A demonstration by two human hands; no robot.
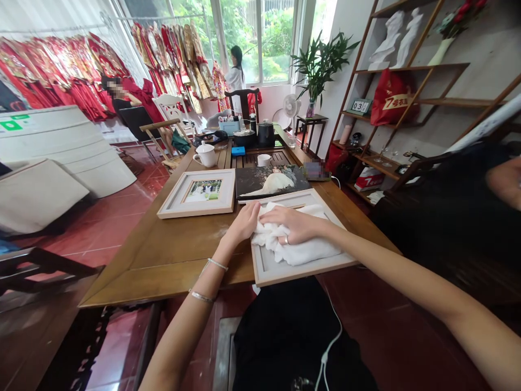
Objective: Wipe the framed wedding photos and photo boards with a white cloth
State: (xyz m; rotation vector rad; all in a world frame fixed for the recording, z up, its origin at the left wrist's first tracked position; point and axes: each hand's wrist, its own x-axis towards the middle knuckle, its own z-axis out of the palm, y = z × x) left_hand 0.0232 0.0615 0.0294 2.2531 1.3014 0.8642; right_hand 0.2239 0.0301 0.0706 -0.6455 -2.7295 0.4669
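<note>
A light wooden picture frame lies at the table's near edge, partly beyond it. Bunched on its face is a white cloth. My right hand, with a ring on one finger, presses down on the cloth and grips its folds. At the frame's upper left side, my left hand is closed around the edge beside the cloth; its thumb is partly hidden. A thin stick-like strip shows at the cloth's far side. Another frame holding a photo lies to the left, and a dark photo panel lies just behind.
On the wooden table stand a lidded white mug, a small white cup, a blue box and a black kettle. A shelf rises at right. Two people are near the clothes racks; another person's arm shows at right.
</note>
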